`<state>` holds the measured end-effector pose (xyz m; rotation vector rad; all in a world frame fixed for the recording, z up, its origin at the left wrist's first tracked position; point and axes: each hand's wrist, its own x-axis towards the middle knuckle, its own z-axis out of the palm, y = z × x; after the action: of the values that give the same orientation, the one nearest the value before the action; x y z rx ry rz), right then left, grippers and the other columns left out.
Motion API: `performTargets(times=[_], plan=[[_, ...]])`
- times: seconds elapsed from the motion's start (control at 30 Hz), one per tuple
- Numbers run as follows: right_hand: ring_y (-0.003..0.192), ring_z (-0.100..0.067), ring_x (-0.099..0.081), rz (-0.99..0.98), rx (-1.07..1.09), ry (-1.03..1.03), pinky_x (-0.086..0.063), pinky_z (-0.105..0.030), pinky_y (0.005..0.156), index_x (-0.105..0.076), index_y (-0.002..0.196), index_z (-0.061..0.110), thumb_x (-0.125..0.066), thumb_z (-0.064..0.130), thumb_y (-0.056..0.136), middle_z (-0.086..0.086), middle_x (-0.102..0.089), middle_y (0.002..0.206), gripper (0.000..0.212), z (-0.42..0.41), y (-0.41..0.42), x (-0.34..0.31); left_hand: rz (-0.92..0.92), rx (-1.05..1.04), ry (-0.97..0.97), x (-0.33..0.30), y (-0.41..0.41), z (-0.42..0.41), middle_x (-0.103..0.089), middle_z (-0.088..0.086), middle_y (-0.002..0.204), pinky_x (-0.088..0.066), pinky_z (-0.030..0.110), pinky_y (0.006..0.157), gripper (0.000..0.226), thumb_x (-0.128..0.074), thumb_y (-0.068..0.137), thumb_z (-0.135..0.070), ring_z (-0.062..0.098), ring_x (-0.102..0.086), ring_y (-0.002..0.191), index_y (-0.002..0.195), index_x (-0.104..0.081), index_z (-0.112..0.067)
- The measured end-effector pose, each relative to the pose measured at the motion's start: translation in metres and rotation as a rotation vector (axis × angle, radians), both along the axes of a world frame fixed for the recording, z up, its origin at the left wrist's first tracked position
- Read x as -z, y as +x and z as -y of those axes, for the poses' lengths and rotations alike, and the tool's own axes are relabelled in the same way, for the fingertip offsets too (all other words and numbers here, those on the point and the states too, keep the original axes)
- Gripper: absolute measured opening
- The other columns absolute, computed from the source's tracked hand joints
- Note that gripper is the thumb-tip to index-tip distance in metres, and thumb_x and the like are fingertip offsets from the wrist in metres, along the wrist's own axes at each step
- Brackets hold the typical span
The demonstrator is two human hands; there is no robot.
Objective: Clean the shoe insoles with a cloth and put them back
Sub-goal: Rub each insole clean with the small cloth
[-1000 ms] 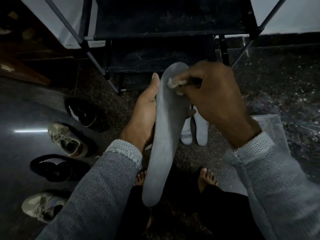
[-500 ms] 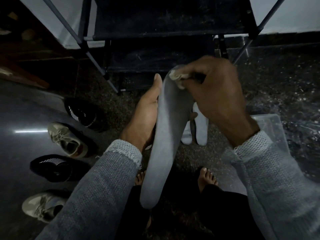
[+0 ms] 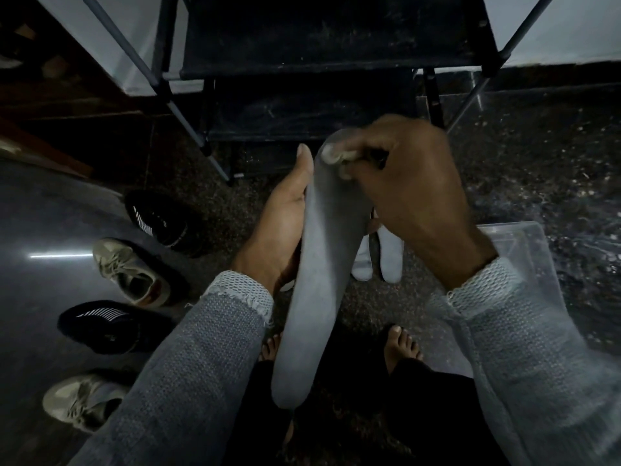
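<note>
Right in the middle of my view, I see the left hand (image 3: 285,216) holding a long grey insole (image 3: 322,264) from behind, thumb up along its left edge and fingers curled round the back. The insole stands almost upright, its far tip at 12 o'clock and its near end hanging down toward 6 o'clock, above the bare feet (image 3: 403,344). The right hand (image 3: 413,196) is curled tight round a small pale cloth (image 3: 332,156) and presses it on the top tip of the insole. Both arms wear grey knit sleeves (image 3: 201,348).

Two white insoles (image 3: 391,257) lie side by side on the dark floor (image 3: 537,169), just behind the grey one, at about 1 o'clock from its middle. A clear plastic tub (image 3: 524,250) sits at 3 o'clock, partly under the right sleeve.

At 9 o'clock four shoes stand in a row: a black shoe (image 3: 158,220), a tan shoe (image 3: 131,270), another black one (image 3: 100,326) and another tan one (image 3: 80,403). A dark shoe rack (image 3: 302,62) fills 12 o'clock.
</note>
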<state>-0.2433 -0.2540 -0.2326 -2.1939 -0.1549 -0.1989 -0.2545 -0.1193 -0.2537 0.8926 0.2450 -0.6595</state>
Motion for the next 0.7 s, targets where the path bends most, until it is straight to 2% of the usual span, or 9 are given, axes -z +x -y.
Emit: performTargets(times=[0.07, 0.13, 0.27, 0.33, 0.43, 0.5, 0.57, 0.63, 0.7], plan=[[0.083, -0.006, -0.062, 0.09, 0.159, -0.045, -0.051, -0.016, 0.079, -0.075, 0.096, 0.013, -0.065, 0.009, 0.087, -0.002, -0.069, 0.093, 0.014, -0.001, -0.001, 0.004, 0.008, -0.007, 0.029, 0.001, 0.0, 0.001, -0.073, 0.007, 0.089, -0.056, 0.027, 0.07, 0.056, -0.028, 0.103, -0.048, 0.018, -0.07, 0.085, 0.099, -0.069, -0.009], [0.085, -0.006, -0.061, 0.117, 0.19, -0.086, -0.048, -0.012, 0.079, -0.075, 0.096, 0.012, -0.063, 0.01, 0.088, -0.003, -0.069, 0.095, 0.015, -0.004, -0.002, 0.007, 0.017, 0.004, 0.034, 0.001, -0.001, 0.002, -0.071, 0.007, 0.089, -0.055, 0.027, 0.072, 0.056, -0.029, 0.103, -0.047, 0.018, -0.068, 0.085, 0.097, -0.07, -0.01], [0.083, -0.006, -0.062, 0.074, -0.027, -0.061, -0.054, -0.024, 0.08, -0.076, 0.091, 0.013, -0.066, 0.002, 0.082, 0.001, -0.068, 0.09, 0.017, -0.011, -0.002, 0.005, 0.017, -0.024, -0.019, 0.004, 0.001, -0.001, -0.073, 0.006, 0.086, -0.056, 0.026, 0.072, 0.056, -0.021, 0.104, -0.044, 0.015, -0.07, 0.083, 0.102, -0.064, -0.009], [0.079, -0.001, -0.061, -0.01, -0.173, -0.034, -0.053, -0.02, 0.079, -0.077, 0.089, 0.013, -0.068, 0.0, 0.081, 0.009, -0.067, 0.086, 0.018, -0.012, -0.003, 0.001, 0.01, -0.053, -0.005, 0.006, 0.004, -0.006, -0.072, 0.01, 0.088, -0.057, 0.03, 0.076, 0.06, -0.023, 0.104, -0.047, 0.02, -0.07, 0.087, 0.102, -0.067, -0.006], [0.075, 0.005, -0.061, -0.125, -0.315, -0.01, -0.052, -0.015, 0.079, -0.077, 0.089, 0.015, -0.069, 0.002, 0.082, 0.018, -0.067, 0.086, 0.017, -0.013, -0.006, -0.002, 0.026, -0.081, 0.074, 0.008, 0.006, -0.011, -0.073, 0.011, 0.081, -0.059, 0.03, 0.072, 0.065, -0.027, 0.103, -0.047, 0.021, -0.072, 0.08, 0.084, -0.075, -0.008], [0.079, 0.003, -0.064, -0.16, -0.34, 0.0, -0.052, -0.019, 0.084, -0.077, 0.088, 0.018, -0.072, 0.006, 0.081, 0.022, -0.064, 0.081, 0.015, -0.014, -0.008, -0.002, 0.029, -0.093, 0.082, 0.007, 0.006, -0.012, -0.075, 0.01, 0.085, -0.059, 0.029, 0.071, 0.062, -0.025, 0.104, -0.046, 0.02, -0.073, 0.082, 0.09, -0.073, -0.007], [0.082, 0.001, -0.065, -0.188, -0.337, 0.026, -0.052, -0.021, 0.086, -0.077, 0.088, 0.021, -0.073, 0.007, 0.081, 0.023, -0.062, 0.078, 0.016, -0.015, -0.009, -0.001, 0.01, -0.089, 0.049, 0.007, 0.007, -0.012, -0.074, 0.013, 0.096, -0.059, 0.031, 0.08, 0.063, -0.024, 0.103, -0.048, 0.022, -0.072, 0.092, 0.1, -0.071, -0.006], [0.081, 0.001, -0.066, -0.215, -0.321, 0.094, -0.054, -0.023, 0.085, -0.076, 0.088, 0.019, -0.074, 0.007, 0.08, 0.02, -0.066, 0.079, 0.015, -0.015, -0.01, 0.0, -0.007, -0.086, 0.059, 0.006, 0.008, -0.013, -0.073, 0.015, 0.104, -0.056, 0.035, 0.09, 0.064, -0.024, 0.103, -0.051, 0.024, -0.07, 0.101, 0.109, -0.067, -0.004], [0.08, -0.001, -0.068, -0.243, -0.275, 0.198, -0.055, -0.024, 0.085, -0.076, 0.089, 0.014, -0.073, 0.005, 0.08, 0.01, -0.072, 0.083, 0.013, -0.012, -0.01, -0.001, -0.011, -0.095, 0.076, 0.006, 0.008, -0.014, -0.073, 0.014, 0.099, -0.058, 0.035, 0.086, 0.065, -0.024, 0.102, -0.052, 0.024, -0.071, 0.095, 0.109, -0.066, -0.003]])
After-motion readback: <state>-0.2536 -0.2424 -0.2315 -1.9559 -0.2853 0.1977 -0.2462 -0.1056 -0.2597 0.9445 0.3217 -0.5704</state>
